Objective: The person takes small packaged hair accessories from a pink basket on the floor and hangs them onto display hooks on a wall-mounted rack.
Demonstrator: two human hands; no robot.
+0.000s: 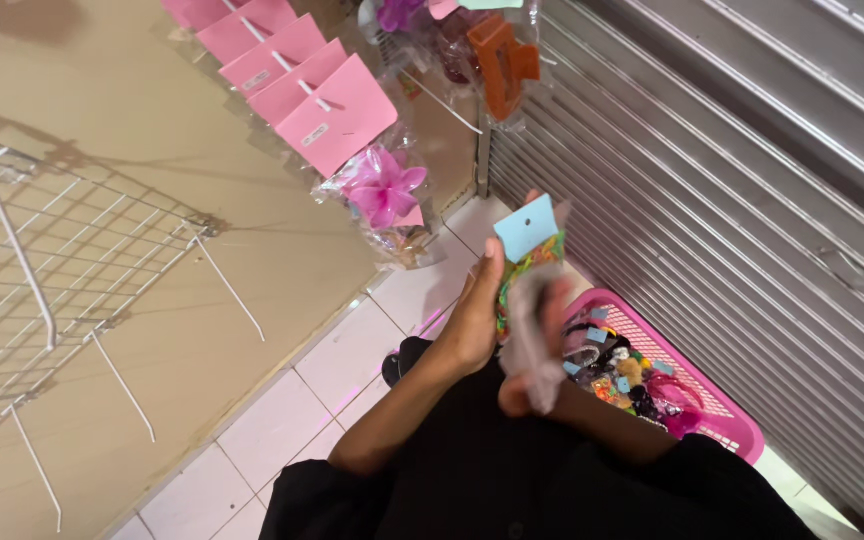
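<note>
Colourful packet with a blue card header [527,240]: your left hand [472,325] is gripping it; your blurred right hand [537,345] is clutching clear wrapping above the pink plastic basket [722,400].

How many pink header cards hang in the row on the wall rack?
5 pink header cards in a diagonal row at upper left: the nearest, then, and the farthest, cut off by the frame edge. More may hang out of view.
</note>
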